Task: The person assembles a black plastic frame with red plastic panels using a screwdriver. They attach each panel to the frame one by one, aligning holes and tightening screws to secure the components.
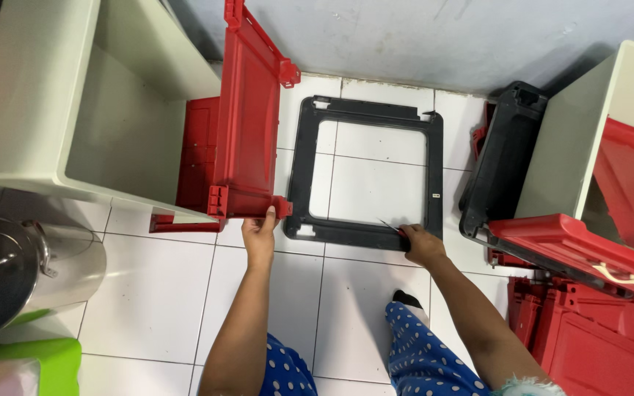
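My left hand (260, 233) has its grip clamped on the bottom edge of the red plastic panel (247, 125), which stands tilted against the pale grey bin (31, 110) at ten o'clock. My right hand (421, 243) grips a small thin tool (390, 226), its tip touching the lower bar of the black square frame (365, 169) lying flat on the white tiled floor (148, 293) at twelve o'clock. A steel pot (9, 264) sits at eight o'clock.

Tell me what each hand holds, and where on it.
Left hand grips the red lid at its lower corner. Right hand holds a small thin tool against the black frame.
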